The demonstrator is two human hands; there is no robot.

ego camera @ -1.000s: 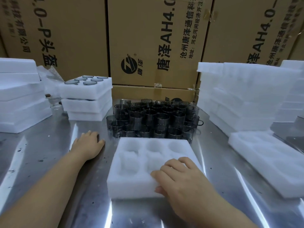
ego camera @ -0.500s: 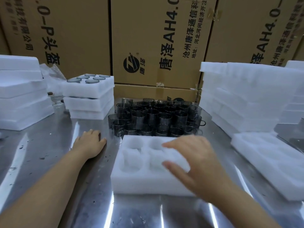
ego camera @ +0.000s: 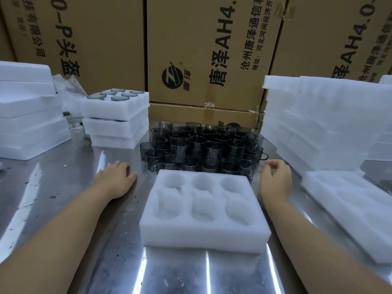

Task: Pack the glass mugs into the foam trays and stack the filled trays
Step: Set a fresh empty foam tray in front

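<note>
The left hand [ego camera: 115, 179] lies flat, palm down, on the shiny grey metal table [ego camera: 63, 209]. Its fingers are straight and close together, and they point away from the person, toward the mugs. It holds nothing. Its arm comes in from the bottom left corner.

The right hand [ego camera: 275, 181] is to the right of the tray, with its arm coming in from the bottom right. Its fingers are bent a little, loose, with nothing in them. The fingertips are close to the right edge of the mugs. I cannot tell if they touch one.

The white foam tray with six round holes [ego camera: 203, 236] sits on the table between the two arms. All its holes are empty. Its long side runs left to right, three holes across and two deep.

The dark see-through glass mugs [ego camera: 201, 149] stand in a tight bunch just behind the tray, open ends up.

Back left is a pile of white foam trays with mugs in the top one [ego camera: 115, 115].
</note>
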